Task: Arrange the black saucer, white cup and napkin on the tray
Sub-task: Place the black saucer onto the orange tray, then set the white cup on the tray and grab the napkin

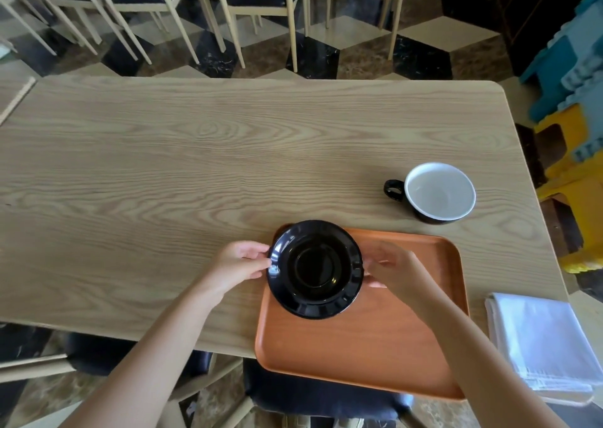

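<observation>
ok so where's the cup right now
In the head view the cup stands on the table to the right, just beyond the tray's far right corner, handle pointing left, with neither hand touching it.

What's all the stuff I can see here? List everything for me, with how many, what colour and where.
Table: one, light wood, fills the middle of the view.
Tray: one, orange-brown, near right part of the table, its near edge over the table's edge.
Saucer: one, black, over the tray's far left corner, held at both sides.
Cup: one, white inside and black outside with a black handle, on the table beyond the tray, empty.
Napkins: a stack, white, count unclear, right of the tray.
Chairs: several, pale wood with dark seats, beyond the table.
Floor: black, white and brown tiles.
Blue and yellow items: far right, unclear what.
Left hand: at the saucer's left rim.
Right hand: at the saucer's right rim.
</observation>
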Motion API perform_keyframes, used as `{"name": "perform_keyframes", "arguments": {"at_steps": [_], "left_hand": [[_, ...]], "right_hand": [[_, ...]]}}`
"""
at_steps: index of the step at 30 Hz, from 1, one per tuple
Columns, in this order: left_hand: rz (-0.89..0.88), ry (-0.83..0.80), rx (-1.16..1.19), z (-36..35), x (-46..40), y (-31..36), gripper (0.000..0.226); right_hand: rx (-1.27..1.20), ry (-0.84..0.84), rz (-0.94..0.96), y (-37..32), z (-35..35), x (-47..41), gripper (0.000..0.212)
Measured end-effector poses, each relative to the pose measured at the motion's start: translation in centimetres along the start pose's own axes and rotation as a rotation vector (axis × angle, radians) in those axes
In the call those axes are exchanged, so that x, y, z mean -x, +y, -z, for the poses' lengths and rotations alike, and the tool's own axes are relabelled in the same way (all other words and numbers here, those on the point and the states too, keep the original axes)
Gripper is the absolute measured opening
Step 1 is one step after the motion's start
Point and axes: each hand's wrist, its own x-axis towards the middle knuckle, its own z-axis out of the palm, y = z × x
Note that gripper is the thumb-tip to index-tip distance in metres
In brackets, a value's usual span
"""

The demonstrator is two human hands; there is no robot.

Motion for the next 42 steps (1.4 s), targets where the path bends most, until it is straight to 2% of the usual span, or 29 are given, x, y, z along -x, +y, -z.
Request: {"name": "perform_keyframes", "arguments": {"at_steps": [2,5,8,10,11,13,15,18,21,26,31,42], "left_hand": [[-0.011,-0.027,-0.112,0.7,0.2,1.2,0.028],[-0.170,0.084,-0.344,0.5,0.5,3.6,0.028],[-0.470,0.148,-0.399,-2.6,0.8,7.0,0.029],[-0.703,0.188,-0.455,-5.7,0.3,9.1,0.035],[-0.803,0.203,-0.511,-7.4,0.1,10.1,0.039],[-0.966,0.212,-0.657,-10.5,-0.7,11.8,0.048],[-1.087,0.206,-0.819,-13.1,-1.9,12.7,0.056],[-1.062,0.158,-0.984,-15.6,-3.8,13.1,0.061],[-0.990,0.126,-1.038,-16.6,-5.2,12.8,0.051],[-1.043,0.122,-0.910,-16.5,-5.7,13.3,0.033],[-1.021,0.115,-0.785,-16.3,-5.5,13.3,0.035],[-1.110,0.203,-0.703,-15.4,-1.3,10.9,0.033]], "right_hand": [[0.090,-0.021,0.007,-0.7,1.5,0.2,0.026],[0.149,0.054,0.102,-1.6,4.2,0.9,0.025],[0.149,0.301,0.242,-2.6,7.2,1.4,0.029],[0.299,0.477,0.323,-2.6,9.0,1.3,0.026],[0.413,0.524,0.345,-2.3,9.8,1.0,0.031],[0.589,0.491,0.339,-1.4,11.2,0.0,0.046],[0.651,0.375,0.278,-0.4,12.3,-1.0,0.058],[0.714,0.306,0.252,1.2,13.2,-2.1,0.061],[0.723,0.327,0.297,1.9,13.4,-2.5,0.049],[0.770,0.370,0.426,2.2,13.6,-2.9,0.032],[0.787,0.405,0.575,2.4,13.7,-2.7,0.025],[0.780,0.451,0.790,2.6,13.7,1.3,0.030]]}}
